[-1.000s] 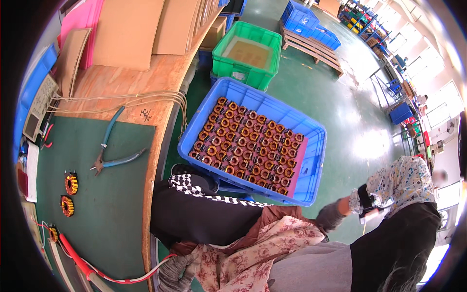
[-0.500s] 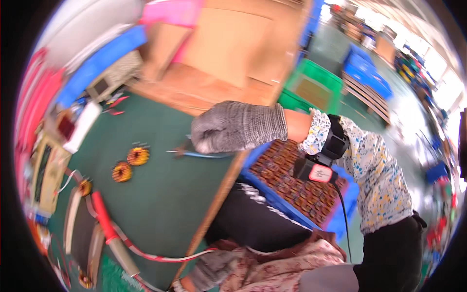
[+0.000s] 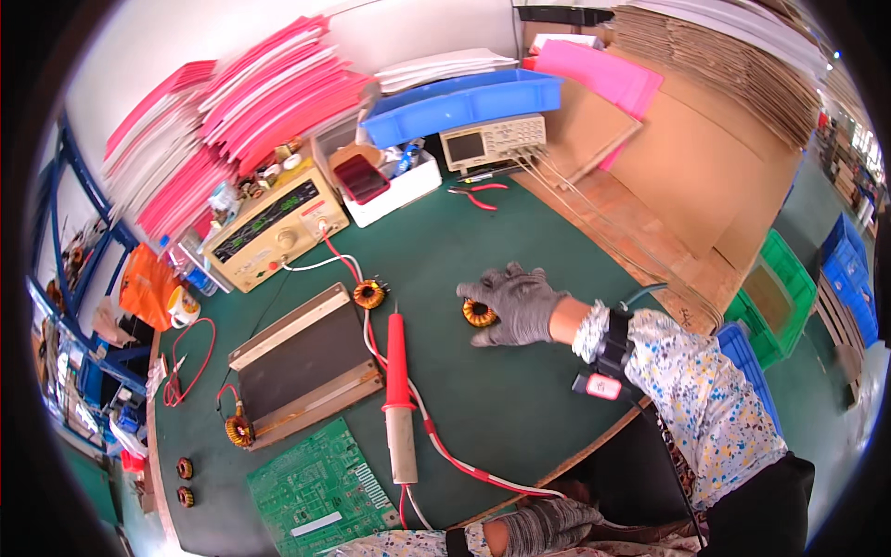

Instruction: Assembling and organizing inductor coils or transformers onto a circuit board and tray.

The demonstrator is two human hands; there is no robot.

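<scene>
Since the frame half a second back, the right hand (image 3: 515, 309) has left the blue-handled pliers (image 3: 642, 291) and come over a copper-wound ring coil (image 3: 479, 314); the view has swung toward the bench's left end.

Right hand: grey glove, palm down, fingers spread wide, thumb well apart from them. The coil lies on the green mat (image 3: 538, 408) in the gap between thumb and fingers; whether any finger touches it cannot be told. The pliers are behind these fingers, partly hidden by the forearm.

Left hand (image 3: 552, 523): gloved, low by the near bench edge, nearer the person than the right fingers. Cannot tell whether its fingers hold anything.

Left of the right fingertips: a red-and-white probe (image 3: 397, 362), then a second coil (image 3: 368, 294) at the corner of a dark flat plate (image 3: 311, 357). Farther left and nearer the person, a green circuit board (image 3: 316, 492). Beyond the fingers, red-handled pliers (image 3: 484, 198) and a beige instrument with a screen (image 3: 497, 141).
</scene>
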